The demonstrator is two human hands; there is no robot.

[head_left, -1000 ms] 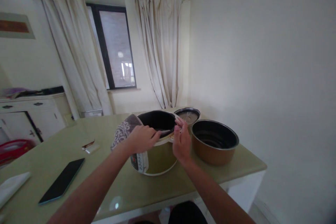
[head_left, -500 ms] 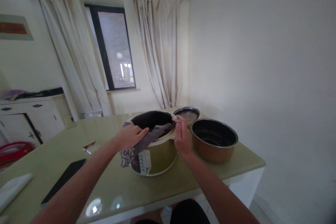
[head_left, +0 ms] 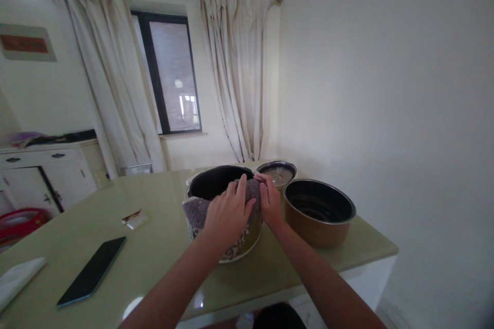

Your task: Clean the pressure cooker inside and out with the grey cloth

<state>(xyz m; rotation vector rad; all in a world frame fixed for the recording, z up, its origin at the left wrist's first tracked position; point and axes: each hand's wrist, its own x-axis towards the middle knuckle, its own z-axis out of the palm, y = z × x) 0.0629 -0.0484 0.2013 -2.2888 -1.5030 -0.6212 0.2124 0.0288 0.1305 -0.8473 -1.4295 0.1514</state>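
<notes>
Pale green worktop (head_left: 154, 247) fills the near view, glossy, with both bare forearms reaching out over it. Near the left edge lies a dark phone (head_left: 91, 271), flat and face up, and further left a folded white sheet (head_left: 17, 277). A small packet (head_left: 131, 218) sits a little beyond the phone.

Mid-worktop stands a cooker (head_left: 216, 181), lid off, its dark inside showing. A grey cloth (head_left: 194, 213) hangs over its near rim and down the front wall. The left hand (head_left: 227, 213) lies flat on that cloth, fingers (head_left: 242, 187) slightly spread and pointing up toward the rim, pressing the cloth against the cooker. The right hand (head_left: 270, 203) is just beside it at the cooker's right rim, fingers curled together where the cloth's edge meets the rim; whether they pinch the cloth or only the rim I cannot tell.

Just right of the cooker stands a brown pot (head_left: 318, 213) with a dark lining, close to the right wrist. Behind, between cooker and pot, rests a round lid (head_left: 277, 170).

Further back are a white cabinet (head_left: 46, 169) with a red basket (head_left: 19, 218) by it on the left, a dark-framed window (head_left: 172, 82), and pale curtains (head_left: 239, 72).
</notes>
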